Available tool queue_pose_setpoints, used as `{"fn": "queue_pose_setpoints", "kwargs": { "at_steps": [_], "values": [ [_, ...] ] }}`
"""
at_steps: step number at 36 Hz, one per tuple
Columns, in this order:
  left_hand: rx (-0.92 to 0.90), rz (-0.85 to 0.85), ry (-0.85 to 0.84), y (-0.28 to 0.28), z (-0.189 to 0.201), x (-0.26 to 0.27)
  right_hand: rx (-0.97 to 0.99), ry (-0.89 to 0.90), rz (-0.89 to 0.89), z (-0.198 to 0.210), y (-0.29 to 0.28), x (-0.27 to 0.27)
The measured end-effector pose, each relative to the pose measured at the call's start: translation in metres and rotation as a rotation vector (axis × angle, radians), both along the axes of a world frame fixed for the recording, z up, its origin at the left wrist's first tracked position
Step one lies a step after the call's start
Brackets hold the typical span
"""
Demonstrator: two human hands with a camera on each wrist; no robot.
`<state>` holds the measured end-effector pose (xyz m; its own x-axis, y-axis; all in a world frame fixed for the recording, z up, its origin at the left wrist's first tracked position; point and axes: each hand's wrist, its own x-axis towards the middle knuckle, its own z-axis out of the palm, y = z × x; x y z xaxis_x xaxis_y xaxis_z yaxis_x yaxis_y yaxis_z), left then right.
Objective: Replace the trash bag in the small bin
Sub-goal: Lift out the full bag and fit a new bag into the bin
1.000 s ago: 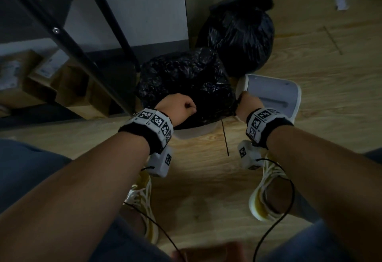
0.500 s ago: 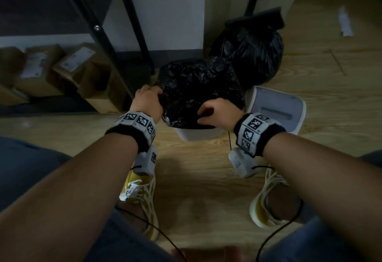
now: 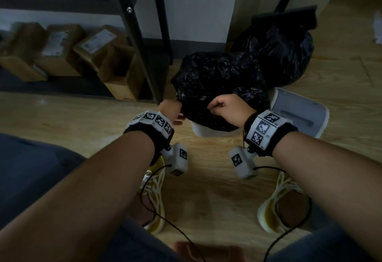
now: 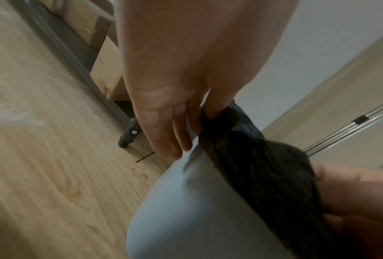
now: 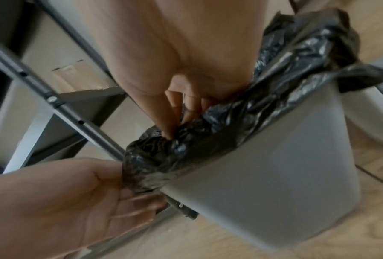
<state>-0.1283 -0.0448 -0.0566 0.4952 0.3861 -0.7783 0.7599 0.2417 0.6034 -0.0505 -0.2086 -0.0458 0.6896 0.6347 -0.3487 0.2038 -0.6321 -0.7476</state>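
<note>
A small white bin (image 3: 210,132) stands on the wooden floor with a crinkled black trash bag (image 3: 213,80) draped over its mouth. My left hand (image 3: 175,113) is at the bin's near left corner. In the left wrist view this hand (image 4: 192,126) points its fingers down the bin (image 4: 197,210) wall, with the bag (image 4: 252,166) hem caught between thumb and fingers. My right hand (image 3: 219,106) is at the front of the rim. The right wrist view shows that hand (image 5: 177,122) pinching a fold of the bag (image 5: 208,133) above the bin (image 5: 274,184).
The bin's white lid (image 3: 299,115) lies on the floor at the right. A full, tied black bag (image 3: 289,55) sits behind the bin against the wall. A black shelf leg (image 3: 144,55) and cardboard boxes (image 3: 93,55) stand at the left. My shoes (image 3: 155,199) are close in front.
My left hand slid from the front of the rim to the left corner. My right hand came from the right side to the front and took hold of the bag.
</note>
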Motion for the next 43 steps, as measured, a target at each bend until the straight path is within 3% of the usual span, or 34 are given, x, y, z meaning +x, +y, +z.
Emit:
{"fn": "queue_pose_setpoints", "kwargs": {
  "at_steps": [5,8,14,25,30,36,43],
  "values": [
    [0.131,0.001,-0.161,0.014,-0.006,0.002,-0.014,0.005,-0.091,-0.004,0.006,0.005],
    [0.133,0.111,-0.234,0.016,-0.003,0.005,-0.014,-0.004,-0.145,-0.006,0.005,0.007],
    [-0.056,0.394,-0.364,0.018,0.012,0.002,-0.050,-0.049,-0.231,-0.009,0.004,0.012],
    [-0.355,0.436,-0.474,0.018,0.025,-0.010,-0.095,-0.076,-0.254,-0.007,0.001,0.013],
    [-0.187,0.285,-0.305,0.016,0.024,-0.011,-0.065,-0.046,-0.247,-0.008,0.001,0.011],
    [0.234,0.022,-0.058,0.026,-0.003,-0.015,-0.071,-0.026,-0.212,-0.003,0.005,0.003],
    [0.405,-0.224,0.071,0.023,-0.025,-0.027,-0.143,-0.051,-0.038,-0.005,0.006,-0.002]
  ]
}}
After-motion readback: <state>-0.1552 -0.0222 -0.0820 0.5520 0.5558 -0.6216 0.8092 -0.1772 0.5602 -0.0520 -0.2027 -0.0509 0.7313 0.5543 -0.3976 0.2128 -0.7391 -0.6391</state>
